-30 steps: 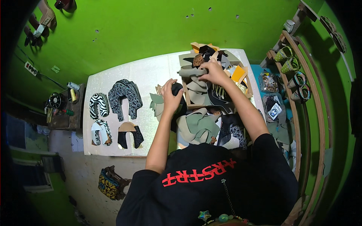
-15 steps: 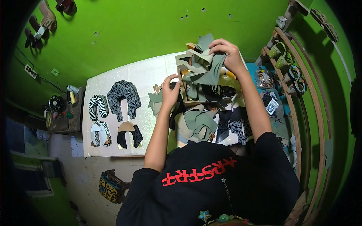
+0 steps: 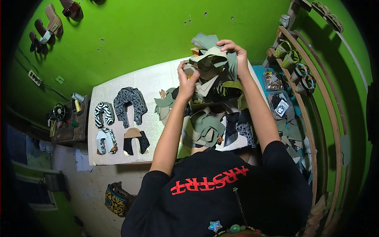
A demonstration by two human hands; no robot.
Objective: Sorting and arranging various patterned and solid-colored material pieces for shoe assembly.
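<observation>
A loose bundle of grey-green and beige material scraps (image 3: 213,60) is held up over a cardboard box (image 3: 202,106) at the far side of the table. My right hand (image 3: 237,52) grips the bundle at its upper right, fingers curled over the top. At its left edge, my left hand (image 3: 187,83) has thumb and fingers closed around a beige piece. Dark and striped scraps show in the box below. More grey-green cut pieces (image 3: 205,124) lie in a pile in front of the box, beside dark patterned pieces (image 3: 242,130). Another small green pile (image 3: 162,103) sits left of the box.
Stacked U-shaped pieces in grey-black pattern (image 3: 125,95), zebra stripes (image 3: 99,113), white (image 3: 102,137) and black (image 3: 128,147) lie on the white table (image 3: 158,75). A wooden rack (image 3: 298,98) with shoes stands right. A sewing machine table (image 3: 71,132) is at left.
My left hand has moved up and right from the box's left side to the bundle. The bundle has shifted slightly and is now held between both hands.
</observation>
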